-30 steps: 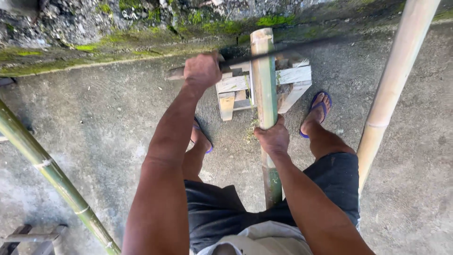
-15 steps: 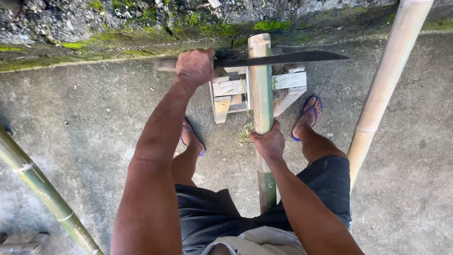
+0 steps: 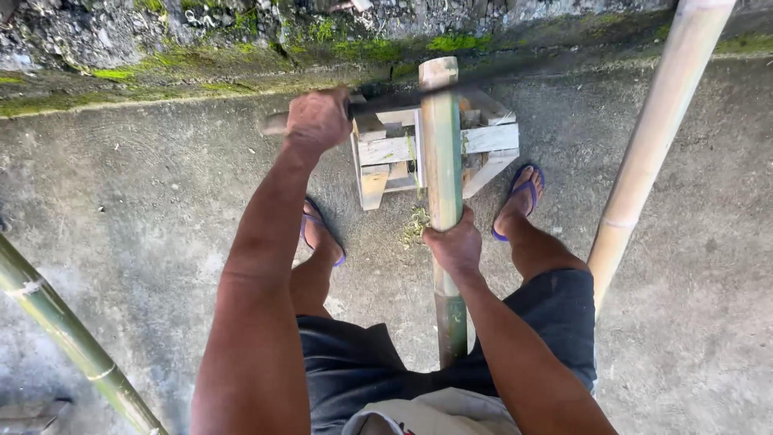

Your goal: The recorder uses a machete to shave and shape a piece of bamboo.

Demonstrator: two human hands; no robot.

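My left hand (image 3: 318, 119) grips the handle of a long knife (image 3: 386, 101), whose blurred dark blade runs rightward across the top end of a green bamboo pole (image 3: 441, 137). My right hand (image 3: 455, 244) is wrapped around that pole halfway along, holding it nearly upright between my legs. The pole's top end lies over a small wooden stand (image 3: 386, 149) on the concrete.
A pale bamboo pole (image 3: 656, 137) leans at the right and a green one (image 3: 64, 334) crosses the lower left. My feet in blue sandals (image 3: 519, 193) flank the stand. A mossy stone wall (image 3: 161, 32) runs along the top. Green shavings (image 3: 416, 221) lie by the stand.
The knife has swung down from above the pole's top and now blurs across its end. My left hand dropped slightly; my right hand kept its grip on the pole.
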